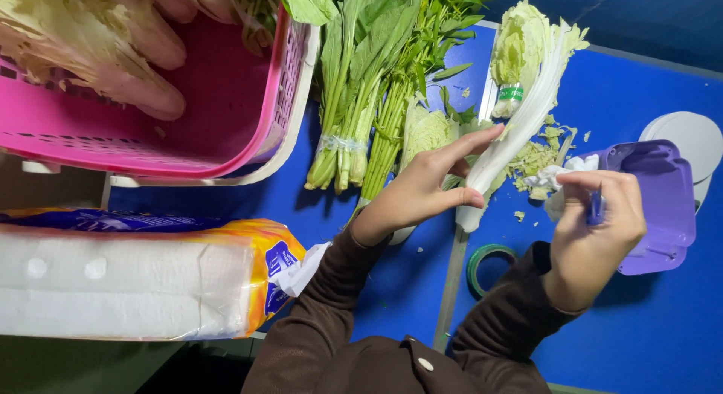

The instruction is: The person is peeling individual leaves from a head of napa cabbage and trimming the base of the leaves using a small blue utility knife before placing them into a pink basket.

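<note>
My left hand (422, 190) pinches the lower end of a long white cabbage stalk (520, 123) that lies across the blue table (648, 326). My right hand (599, 228) is closed around a small blue tool (596, 209), just beside a crumpled white tissue (561, 177) and the rim of a purple plastic container (666, 206). Chopped cabbage scraps (536, 157) lie between the stalk and the container. Both forearms wear dark brown sleeves.
Two tied bundles of leafy greens (354, 100), a cut cabbage piece (425, 130) and a taped cabbage head (516, 55) lie behind. A green tape roll (489, 267) sits between my wrists. Another person's gloved hands (143, 55) reach into a pink basket (248, 108). A paper-towel pack (128, 277) lies left, a white lid (689, 138) right.
</note>
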